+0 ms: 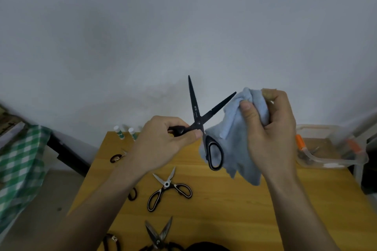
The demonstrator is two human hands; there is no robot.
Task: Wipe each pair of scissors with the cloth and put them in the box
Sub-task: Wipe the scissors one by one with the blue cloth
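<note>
Scissors are what we must clean, and most of the work is still left, as we judge it. We take the wooden table (224,210) as our landmark. At its far right corner stands the clear plastic box (330,149); we see something with orange parts inside, perhaps one pair already stored, but we cannot tell for sure. Above the middle of the table we hold the light blue cloth (234,140) bunched in our right hand (271,128), whose fingers and thumb are curled around it. The black scissors (201,120), with blades spread wide, are also in the air above the table; one blade tip touches the cloth. Our left hand (163,140) pinches one handle near the pivot. On the table, nearer to us, lie the black-and-white scissors (169,188) and the dark scissors (159,234) at the near edge, both not yet wiped.
</note>
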